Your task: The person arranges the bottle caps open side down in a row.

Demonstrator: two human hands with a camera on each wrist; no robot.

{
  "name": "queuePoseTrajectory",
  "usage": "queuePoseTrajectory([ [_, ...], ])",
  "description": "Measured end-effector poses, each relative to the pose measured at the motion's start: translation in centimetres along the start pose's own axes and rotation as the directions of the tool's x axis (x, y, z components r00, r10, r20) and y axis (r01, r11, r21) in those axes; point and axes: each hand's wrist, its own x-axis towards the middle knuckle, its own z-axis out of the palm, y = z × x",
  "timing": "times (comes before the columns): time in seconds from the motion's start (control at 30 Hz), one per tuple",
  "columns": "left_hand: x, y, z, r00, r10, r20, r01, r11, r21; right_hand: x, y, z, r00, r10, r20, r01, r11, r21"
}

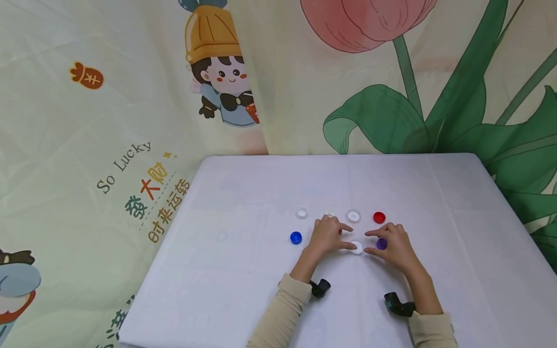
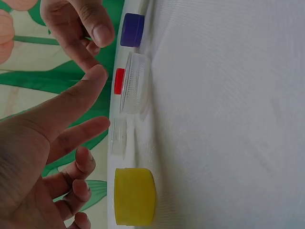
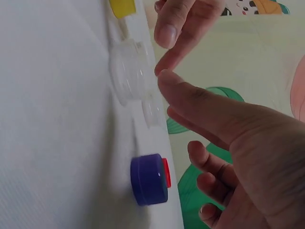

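Observation:
A clear, ridged bottle cap [image 1: 357, 248] lies on the white-covered table between my two hands. My left hand [image 1: 329, 235] is at its left, thumb and forefinger spread apart, the thumb tip overlapping the cap's edge in the head view. On the other side, my right hand [image 1: 393, 245] takes a mirrored pose, its fingers parted and gripping nothing. Below the right hand's fingers sits a purple cap [image 1: 381, 243], partly covered. A yellow cap [image 2: 135, 196] stands near my left hand in the left wrist view; in the head view that hand hides it.
Behind the hands lie a red cap [image 1: 379, 217], a flat clear lid [image 1: 353, 216] and a pale cap [image 1: 329, 213] partly covered by the left hand. Further left are a small clear cap [image 1: 301, 212] and a blue cap [image 1: 296, 237]. A printed cloth [image 1: 287, 96] hangs behind the table.

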Motion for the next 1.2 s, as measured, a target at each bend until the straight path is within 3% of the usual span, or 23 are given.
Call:
queuePoseTrajectory([
  [0.2, -0.3, 0.0, 0.6, 0.998, 0.042, 0.04, -0.044, 0.998, 0.053, -0.1, -0.6, 0.9, 0.999, -0.044, -0.009, 0.043, 0.996, -0.081],
  [0.57, -0.3, -0.2, 1.7, 0.998, 0.065, 0.008, -0.066, 0.997, 0.036, -0.1, -0.7, 1.3, 0.996, -0.082, -0.031, 0.077, 0.986, -0.151],
  [0.83, -0.2, -0.6, 1.2, 0.994, 0.11, -0.025, -0.112, 0.991, -0.072, -0.1, -0.6, 0.4, 0.997, -0.069, -0.044, 0.067, 0.997, -0.049],
  [1.0, -0.4, -0.7, 0.3, 0.988, 0.139, -0.064, -0.149, 0.972, -0.18, -0.1, -0.8, -0.2, 0.997, -0.044, -0.063, 0.047, 0.998, 0.045],
  [1.2, -0.7, -0.6, -1.2, 0.974, 0.166, -0.154, -0.202, 0.945, -0.259, -0.1, -1.4, -1.2, 0.993, -0.048, -0.111, 0.066, 0.985, 0.161],
])
